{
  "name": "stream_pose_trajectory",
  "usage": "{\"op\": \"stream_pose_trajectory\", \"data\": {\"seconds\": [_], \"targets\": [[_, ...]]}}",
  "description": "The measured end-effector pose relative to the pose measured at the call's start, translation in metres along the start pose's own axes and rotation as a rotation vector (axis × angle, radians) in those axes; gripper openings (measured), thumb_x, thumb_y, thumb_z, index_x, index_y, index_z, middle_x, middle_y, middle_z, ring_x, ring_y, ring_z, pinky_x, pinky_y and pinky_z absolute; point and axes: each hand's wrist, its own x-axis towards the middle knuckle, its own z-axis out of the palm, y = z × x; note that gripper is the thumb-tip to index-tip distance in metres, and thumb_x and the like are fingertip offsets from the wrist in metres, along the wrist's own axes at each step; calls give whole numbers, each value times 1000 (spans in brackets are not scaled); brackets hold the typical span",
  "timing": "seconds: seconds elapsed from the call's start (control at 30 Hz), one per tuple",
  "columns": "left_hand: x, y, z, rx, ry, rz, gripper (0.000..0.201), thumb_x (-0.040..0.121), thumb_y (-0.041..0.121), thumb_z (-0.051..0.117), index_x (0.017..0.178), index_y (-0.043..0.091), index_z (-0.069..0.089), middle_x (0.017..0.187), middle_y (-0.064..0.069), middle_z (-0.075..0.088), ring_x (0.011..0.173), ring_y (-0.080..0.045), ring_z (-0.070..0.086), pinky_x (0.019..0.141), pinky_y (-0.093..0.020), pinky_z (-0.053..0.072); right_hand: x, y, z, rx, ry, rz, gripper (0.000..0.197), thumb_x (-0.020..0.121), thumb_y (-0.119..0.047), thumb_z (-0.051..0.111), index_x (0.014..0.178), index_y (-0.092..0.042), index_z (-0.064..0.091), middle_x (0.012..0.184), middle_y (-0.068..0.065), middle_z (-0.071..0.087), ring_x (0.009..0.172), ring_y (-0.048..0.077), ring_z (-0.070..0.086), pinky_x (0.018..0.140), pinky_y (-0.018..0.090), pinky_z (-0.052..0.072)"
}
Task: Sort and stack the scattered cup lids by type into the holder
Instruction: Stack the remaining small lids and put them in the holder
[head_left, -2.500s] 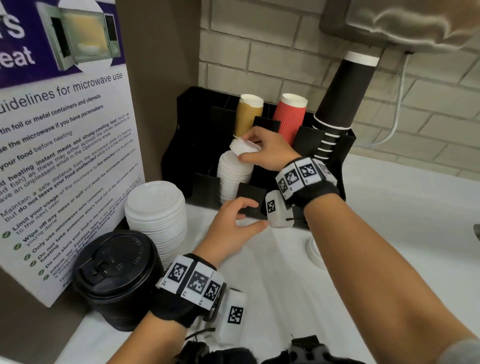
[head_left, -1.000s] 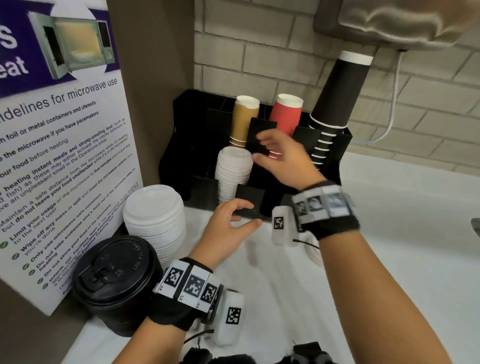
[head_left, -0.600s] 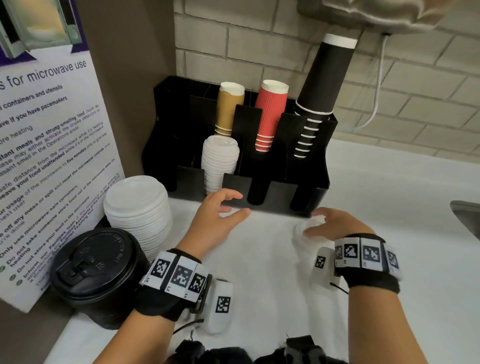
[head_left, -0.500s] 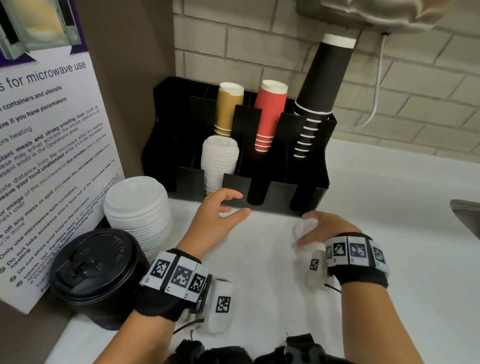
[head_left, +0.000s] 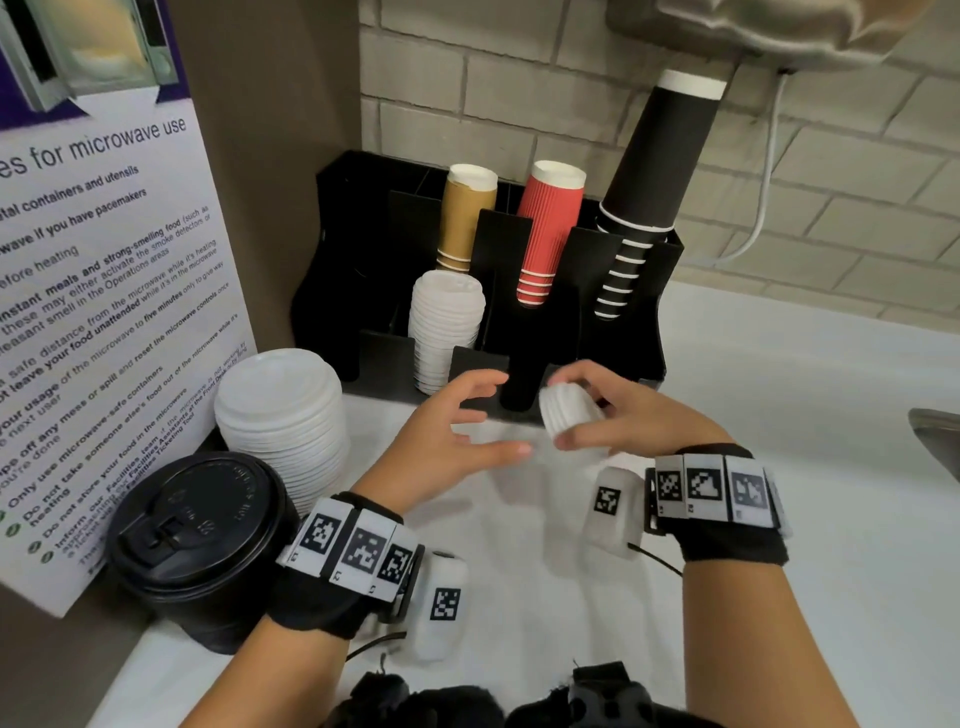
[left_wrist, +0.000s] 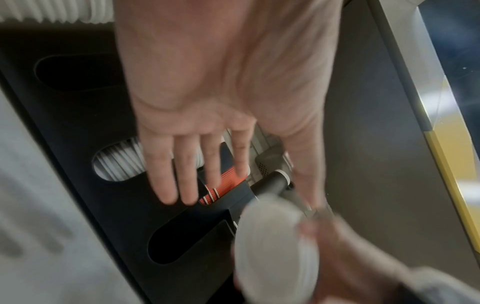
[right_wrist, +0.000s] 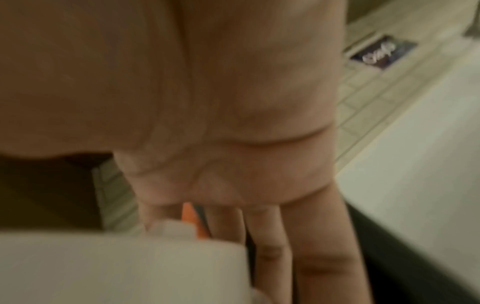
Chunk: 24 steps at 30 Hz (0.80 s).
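My right hand (head_left: 587, 410) grips a small stack of white lids (head_left: 566, 413), tilted on its side just in front of the black holder (head_left: 644, 338). The same lids (left_wrist: 275, 246) appear blurred in the left wrist view and fill the lower left of the right wrist view (right_wrist: 116, 267). My left hand (head_left: 467, 426) hovers open beside them, fingers spread, holding nothing. A stack of small white lids (head_left: 447, 327) stands in the holder's front slot. A taller stack of large white lids (head_left: 283, 415) sits on the counter at the left, next to a stack of black lids (head_left: 197, 540).
The holder carries gold (head_left: 465, 218), red (head_left: 548, 234) and black cup stacks (head_left: 649, 192). A microwave poster (head_left: 104, 312) leans at the left. A brick wall stands behind, a dispenser (head_left: 769, 26) hangs overhead, and a sink edge (head_left: 935, 431) shows at far right.
My right hand left the holder's lid stack, dropped to the counter at the right, picked up a small stack of white lids and lifted it toward the left hand, which barely moved.
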Motion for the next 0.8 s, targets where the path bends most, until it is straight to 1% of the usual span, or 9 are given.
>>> {"op": "stream_pose_trajectory", "data": {"seconds": [0.07,0.17,0.27,0.33,0.4,0.5,0.63,0.7,0.8], "targets": [[-1,4,2,-75,-89,40,92,58,42,85,138,47,40,140,18,46,120,-7,55,96,-27,51,-1,-21,9,120,-44,-153,60,60,-39,80,113,-46,51,111,-5,59,101,13,62,75,28,56],[-2,9,0,-212,-93,136,102,56,31,93,140,47,36,144,10,47,124,-14,56,96,-36,52,1,-38,21,196,-63,-268,62,60,-38,80,115,-44,51,118,0,60,107,20,63,89,43,55],[-4,12,-4,-250,-26,177,97,55,31,88,140,40,41,140,2,51,118,-22,61,96,-47,53,1,-43,24,289,-44,-313,61,61,-36,82,114,-43,53,117,0,61,103,20,65,90,43,55],[-4,12,-5,-260,-5,196,96,56,30,89,139,36,41,138,2,53,115,-22,63,94,-50,54,0,-43,23,311,-37,-331,61,63,-34,83,117,-42,55,115,-4,62,104,16,65,89,40,56],[-5,12,-4,-263,0,206,93,57,29,89,137,35,42,135,4,53,115,-22,63,92,-50,55,0,-43,22,304,-33,-348,60,67,-32,82,119,-43,55,113,-7,63,104,14,65,87,36,56],[-5,12,-2,-261,9,199,89,57,29,89,135,38,46,134,8,53,113,-20,63,89,-45,57,-2,-42,20,350,-27,-356,59,70,-26,81,121,-40,53,114,-2,64,104,17,65,83,36,57],[-4,12,-2,-272,9,201,90,62,21,90,136,44,45,141,8,48,116,-17,61,87,-39,58,-3,-42,19,354,-15,-393,57,70,-25,82,121,-36,58,115,-5,65,107,15,64,85,33,56],[-5,13,-2,-277,-1,204,89,62,21,88,137,44,44,141,9,48,118,-17,60,86,-37,58,-2,-41,19,363,1,-398,61,68,-24,83,122,-34,58,116,-4,65,107,16,64,87,35,56],[-5,14,-3,-257,-18,196,94,62,21,87,142,37,41,141,6,48,119,-17,59,86,-36,58,-3,-40,20,385,6,-410,63,67,-20,84,123,-29,57,117,0,65,108,19,64,90,41,55]]}}
